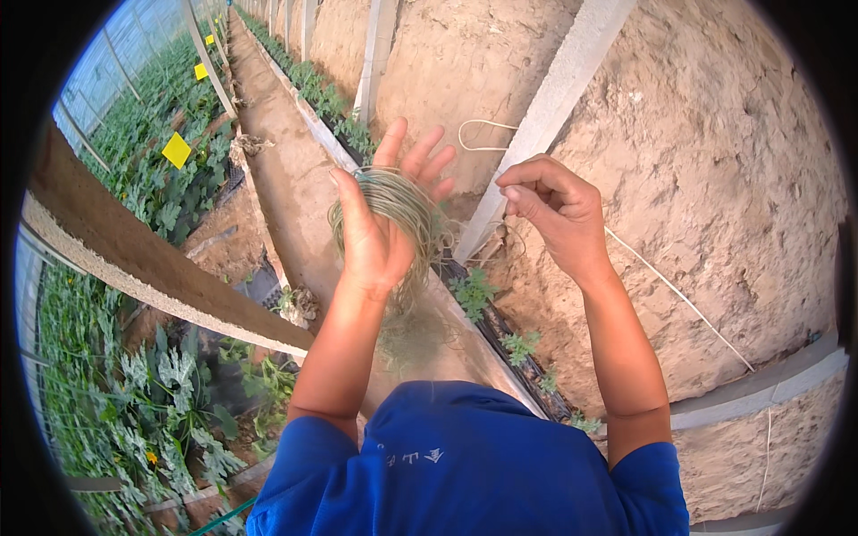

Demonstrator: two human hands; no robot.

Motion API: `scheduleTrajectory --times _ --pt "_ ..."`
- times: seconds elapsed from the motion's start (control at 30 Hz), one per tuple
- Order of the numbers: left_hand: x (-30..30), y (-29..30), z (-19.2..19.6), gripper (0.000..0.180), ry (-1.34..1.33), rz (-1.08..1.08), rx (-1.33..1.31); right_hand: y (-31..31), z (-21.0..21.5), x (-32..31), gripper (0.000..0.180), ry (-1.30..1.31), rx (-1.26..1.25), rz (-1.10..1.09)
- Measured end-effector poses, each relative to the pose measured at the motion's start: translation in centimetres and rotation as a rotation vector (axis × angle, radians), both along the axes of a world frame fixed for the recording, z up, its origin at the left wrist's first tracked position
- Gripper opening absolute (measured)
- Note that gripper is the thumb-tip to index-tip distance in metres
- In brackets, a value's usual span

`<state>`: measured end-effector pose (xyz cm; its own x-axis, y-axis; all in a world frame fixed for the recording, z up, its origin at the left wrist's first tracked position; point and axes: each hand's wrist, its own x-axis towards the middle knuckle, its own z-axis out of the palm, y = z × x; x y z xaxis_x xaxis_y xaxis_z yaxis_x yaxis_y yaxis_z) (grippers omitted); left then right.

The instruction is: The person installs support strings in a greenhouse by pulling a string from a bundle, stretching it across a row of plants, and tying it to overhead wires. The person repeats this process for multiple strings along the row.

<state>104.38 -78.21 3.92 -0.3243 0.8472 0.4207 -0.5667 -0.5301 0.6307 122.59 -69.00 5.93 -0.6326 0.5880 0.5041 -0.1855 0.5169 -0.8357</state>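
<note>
A thick bundle of pale green twine [393, 198] is looped over my left hand [374, 255], lying across the palm between the thumb and the raised, spread fingers. Its loose ends hang in a tangle below the wrist. To the right, my right hand [565, 210] is closed in a pinch, thumb against forefinger, in front of a pale concrete post [563, 94]. Thin strands show just below these fingertips and seem to run from the bundle; where they meet the fingers is hard to make out.
An earthen wall [706, 179] rises on the right, with a white cord [679, 292] across it. Small green seedlings [474, 293] line its foot beside a narrow path [277, 116]. Leafy crop rows [170, 384], a yellow card [177, 151] and a thick slanting beam [152, 259] stand left.
</note>
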Motion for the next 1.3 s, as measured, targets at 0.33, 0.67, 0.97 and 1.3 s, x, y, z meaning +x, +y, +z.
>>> scheduleTrajectory --times 0.33,0.67,0.97,1.3 --pt "0.1 -1.1 -0.6 0.101 0.123 0.078 0.012 -6.8 0.1 -6.3 0.01 -0.135 0.482 -0.139" --pt "-0.2 -1.4 -1.7 0.083 0.015 -0.009 -0.043 -4.2 -1.0 -5.1 0.008 -0.059 -0.539 0.358" --pt "-3.1 -0.9 -4.8 0.04 -0.126 -0.15 -0.184 -0.2 -3.2 2.9 0.015 -0.327 -0.667 0.225" --pt "-12.4 0.4 -9.2 0.038 -0.084 0.015 -0.423 3.9 -5.0 20.2 0.021 -0.337 -0.661 -0.196"
